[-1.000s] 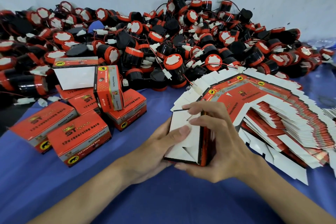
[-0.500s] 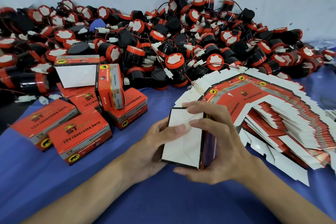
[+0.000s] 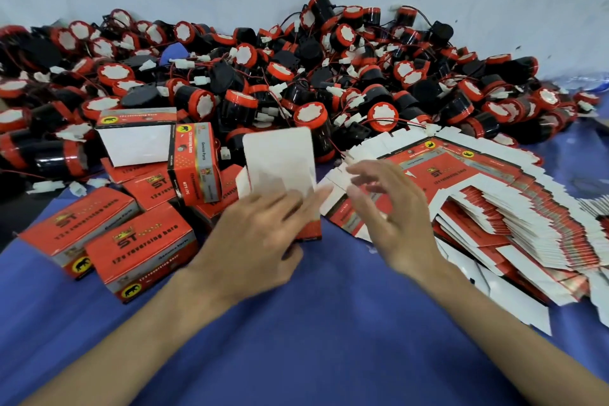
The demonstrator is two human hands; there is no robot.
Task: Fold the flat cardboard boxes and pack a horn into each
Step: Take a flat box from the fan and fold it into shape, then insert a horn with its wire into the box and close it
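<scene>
Cardboard box (image 3: 278,161) at centre, white flap upright, red base. Left hand (image 3: 260,241) lies straight-fingered on it, seemingly touching (blurred). Right hand (image 3: 392,208) at its 3 o'clock, fingers spread, holding nothing.

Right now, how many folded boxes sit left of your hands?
7 folded boxes, perhaps more hidden: two nearest, two behind them, one on end, one white-faced on top, one behind the left hand.
</scene>
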